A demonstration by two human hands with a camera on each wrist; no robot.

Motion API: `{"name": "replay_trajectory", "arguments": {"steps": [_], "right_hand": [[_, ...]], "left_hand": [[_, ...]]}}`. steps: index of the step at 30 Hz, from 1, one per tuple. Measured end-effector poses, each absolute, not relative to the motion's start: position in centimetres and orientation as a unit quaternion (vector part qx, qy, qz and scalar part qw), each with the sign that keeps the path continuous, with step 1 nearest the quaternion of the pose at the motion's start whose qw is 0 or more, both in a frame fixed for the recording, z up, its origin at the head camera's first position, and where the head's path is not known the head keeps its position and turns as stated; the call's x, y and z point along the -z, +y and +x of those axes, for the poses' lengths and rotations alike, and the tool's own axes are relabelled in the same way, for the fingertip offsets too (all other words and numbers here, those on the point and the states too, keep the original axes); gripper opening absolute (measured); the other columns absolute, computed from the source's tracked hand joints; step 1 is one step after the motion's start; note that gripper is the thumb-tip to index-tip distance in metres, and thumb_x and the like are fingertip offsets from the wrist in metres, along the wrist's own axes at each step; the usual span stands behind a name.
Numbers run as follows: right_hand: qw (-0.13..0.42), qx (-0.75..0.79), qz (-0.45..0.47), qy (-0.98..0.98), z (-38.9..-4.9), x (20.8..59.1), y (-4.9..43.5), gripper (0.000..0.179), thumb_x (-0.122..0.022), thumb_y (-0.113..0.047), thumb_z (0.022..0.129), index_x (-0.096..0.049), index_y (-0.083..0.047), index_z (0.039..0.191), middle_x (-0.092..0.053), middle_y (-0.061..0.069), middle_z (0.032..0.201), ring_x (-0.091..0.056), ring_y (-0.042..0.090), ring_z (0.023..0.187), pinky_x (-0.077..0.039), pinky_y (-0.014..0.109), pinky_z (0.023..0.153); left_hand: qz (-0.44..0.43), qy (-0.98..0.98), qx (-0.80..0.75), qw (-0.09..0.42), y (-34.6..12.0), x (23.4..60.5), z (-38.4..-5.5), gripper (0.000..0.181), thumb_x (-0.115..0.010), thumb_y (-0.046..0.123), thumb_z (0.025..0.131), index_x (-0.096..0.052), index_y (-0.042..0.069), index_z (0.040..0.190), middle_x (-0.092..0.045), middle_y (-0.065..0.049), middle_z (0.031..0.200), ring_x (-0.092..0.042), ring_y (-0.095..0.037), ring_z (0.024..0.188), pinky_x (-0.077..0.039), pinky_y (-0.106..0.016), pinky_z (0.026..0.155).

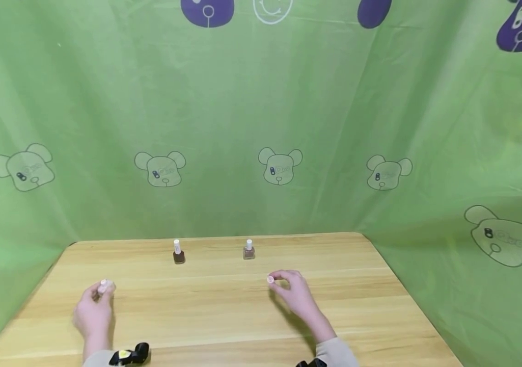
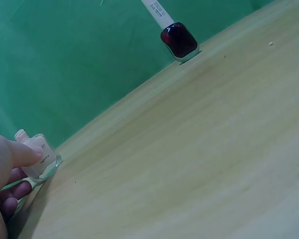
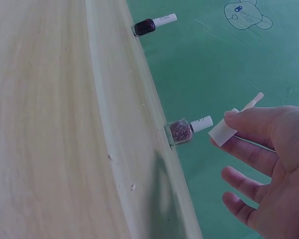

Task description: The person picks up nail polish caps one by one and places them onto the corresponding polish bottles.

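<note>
On the left, my left hand [image 1: 92, 315] grips a small pale pink nail polish bottle [image 2: 43, 158] by its sides, thumb across the front label. The bottle's neck is uncapped and points up. Over the right part of the table, my right hand [image 1: 296, 296] pinches a white nail polish cap [image 3: 223, 132] between thumb and fingers. From that cap sticks out a short brush [image 3: 254, 100] coated pale pink. In the right wrist view the other fingers are spread apart from the cap. The two hands are well apart.
Near the table's back edge stand two capped nail polish bottles: a dark red one [image 1: 179, 257] and a glittery mauve one [image 1: 249, 253]. The wooden table [image 1: 187, 311] meets a green curtain [image 1: 224, 204] with printed bear heads at its back and sides.
</note>
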State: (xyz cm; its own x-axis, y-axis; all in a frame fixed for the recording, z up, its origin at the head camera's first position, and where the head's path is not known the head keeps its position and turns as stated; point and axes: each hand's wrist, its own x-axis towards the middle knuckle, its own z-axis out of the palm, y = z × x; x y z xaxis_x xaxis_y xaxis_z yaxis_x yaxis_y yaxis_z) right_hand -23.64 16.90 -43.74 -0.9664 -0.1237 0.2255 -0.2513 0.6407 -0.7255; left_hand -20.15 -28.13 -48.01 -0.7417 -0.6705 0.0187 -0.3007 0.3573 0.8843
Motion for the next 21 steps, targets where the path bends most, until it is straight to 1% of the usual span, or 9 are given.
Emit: {"name": "replay_trajectory", "arguments": {"steps": [7, 14, 21], "right_hand": [[0.078, -0.412, 0.103, -0.902, -23.7, 43.8, 16.9, 0.024, -0.071, -0.017, 0.087, -0.070, -0.010, 0.111, -0.071, 0.007, 0.111, -0.054, 0.037, 0.119, -0.039, 0.063, 0.105], [0.080, -0.406, 0.104, -0.905, -23.7, 43.9, 17.0, 0.024, -0.071, -0.017, 0.087, -0.070, -0.011, 0.111, -0.071, 0.006, 0.110, -0.054, 0.036, 0.119, -0.038, 0.063, 0.106], [0.081, -0.404, 0.104, -0.905, -23.7, 43.6, 16.9, 0.024, -0.071, -0.016, 0.087, -0.070, -0.012, 0.111, -0.071, 0.007, 0.110, -0.054, 0.036, 0.119, -0.037, 0.064, 0.106]], "left_hand": [[0.292, -0.814, 0.462, 0.194, -27.8, 47.9, -20.2, 0.048, -0.058, 0.029, 0.098, -0.049, -0.003, 0.133, -0.054, -0.029, 0.133, -0.050, -0.046, 0.119, -0.024, -0.060, 0.109], [0.276, -0.826, 0.454, 0.190, -26.9, 47.5, -20.4, 0.048, -0.058, 0.026, 0.098, -0.048, -0.004, 0.133, -0.056, -0.031, 0.129, -0.054, -0.046, 0.115, -0.032, -0.060, 0.104], [0.249, -0.820, 0.479, 0.191, -25.6, 46.8, -20.9, 0.045, -0.057, 0.021, 0.099, -0.049, -0.004, 0.134, -0.056, -0.032, 0.128, -0.055, -0.045, 0.112, -0.043, -0.060, 0.099]]}}
